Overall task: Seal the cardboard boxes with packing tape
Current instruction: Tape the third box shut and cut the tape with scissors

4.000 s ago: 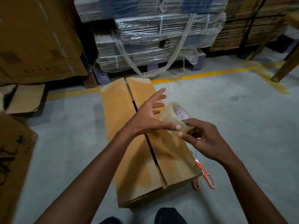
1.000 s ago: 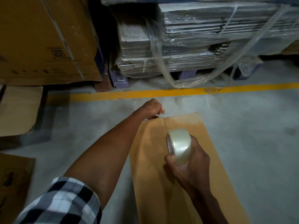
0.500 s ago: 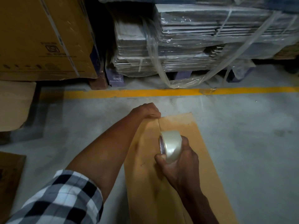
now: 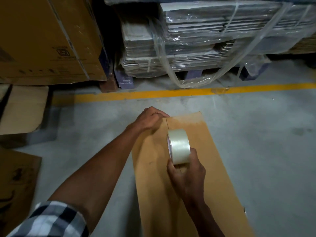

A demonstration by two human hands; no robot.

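- Cardboard box lies flat on the grey concrete floor in front of you, its top flaps meeting along a centre seam; its far end sits just short of the yellow floor line
- Your left hand is curled shut and pressed on the box's far edge at the seam; a checked sleeve covers that upper arm
- Your right hand grips the roll of clear packing tape, held on edge over the seam
- Beyond the line stand shrink-wrapped stacks of flat cardboard; a large brown carton at far left
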